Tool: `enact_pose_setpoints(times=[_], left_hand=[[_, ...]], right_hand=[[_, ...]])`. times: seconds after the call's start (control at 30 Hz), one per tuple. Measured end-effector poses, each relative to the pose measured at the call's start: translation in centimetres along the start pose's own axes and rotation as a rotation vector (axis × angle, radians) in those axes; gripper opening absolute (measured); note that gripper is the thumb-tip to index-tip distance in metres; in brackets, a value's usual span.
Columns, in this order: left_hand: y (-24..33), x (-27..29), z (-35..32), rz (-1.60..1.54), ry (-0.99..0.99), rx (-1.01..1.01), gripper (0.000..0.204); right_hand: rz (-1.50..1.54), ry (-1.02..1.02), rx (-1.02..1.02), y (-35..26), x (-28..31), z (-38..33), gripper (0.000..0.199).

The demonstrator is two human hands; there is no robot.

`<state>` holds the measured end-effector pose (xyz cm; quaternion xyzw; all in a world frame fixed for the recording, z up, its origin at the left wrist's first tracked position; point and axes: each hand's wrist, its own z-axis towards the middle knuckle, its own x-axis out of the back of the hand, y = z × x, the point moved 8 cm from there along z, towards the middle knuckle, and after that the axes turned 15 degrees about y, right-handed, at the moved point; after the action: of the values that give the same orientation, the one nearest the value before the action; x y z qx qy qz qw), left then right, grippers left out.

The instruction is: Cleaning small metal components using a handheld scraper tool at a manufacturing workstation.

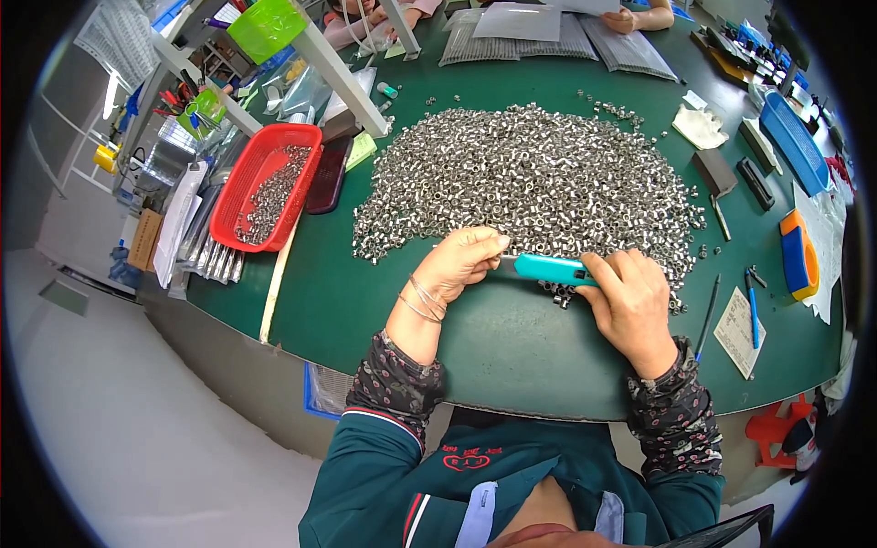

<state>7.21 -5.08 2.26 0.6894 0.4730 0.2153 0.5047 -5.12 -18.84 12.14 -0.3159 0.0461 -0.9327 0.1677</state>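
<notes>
Over the near edge of a heap of small silvery metal rings (530,173), my right hand (633,306) grips a teal utility knife (548,268). The knife lies level, and its grey blade end points toward my left hand (454,262). The fingers of that hand are closed in a pinch right beside the blade end. What sits between them is too small to make out. A few loose rings (559,294) lie just under the knife.
On the green table (365,320), a red basket (245,228) with more rings stands left. A blue-and-orange tape dispenser (799,256), pens (753,310), a paper card (738,331) and dark blocks (714,173) lie right. Across the table, other people's hands (623,20) are near plastic bags (521,47).
</notes>
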Motion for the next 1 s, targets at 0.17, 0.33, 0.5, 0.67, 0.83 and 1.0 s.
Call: enact_pose_setpoints(times=[0.17, 0.33, 0.5, 0.67, 0.83, 1.0], left_hand=[[-0.3, -0.1, 0.0, 0.041, -0.032, 0.02, 0.025], [-0.4, -0.5, 0.0, 0.06, -0.078, 0.023, 0.025], [-0.3, -0.8, -0.2, 0.102, -0.085, 0.028, 0.026], [-0.4, -0.8, -0.2, 0.104, -0.092, 0.01, 0.026], [0.4, -0.4, 0.1, -0.054, -0.037, -0.092, 0.021], [1.7, -0.5, -0.2, -0.325, -0.069, -0.186, 0.014]], right_hand=[[-0.031, 0.011, 0.056, -0.1, 0.3, 0.2, 0.033], [-0.101, 0.051, 0.137, -0.6, 0.8, 0.4, 0.03], [-0.153, 0.113, 0.181, -0.9, 1.4, 0.5, 0.024], [-0.198, 0.199, 0.238, -1.4, 1.9, 0.5, 0.022], [-0.062, 0.15, 0.01, 0.2, 1.8, 0.7, 0.03], [0.118, 0.022, -0.255, 2.0, 0.1, -0.4, 0.028]])
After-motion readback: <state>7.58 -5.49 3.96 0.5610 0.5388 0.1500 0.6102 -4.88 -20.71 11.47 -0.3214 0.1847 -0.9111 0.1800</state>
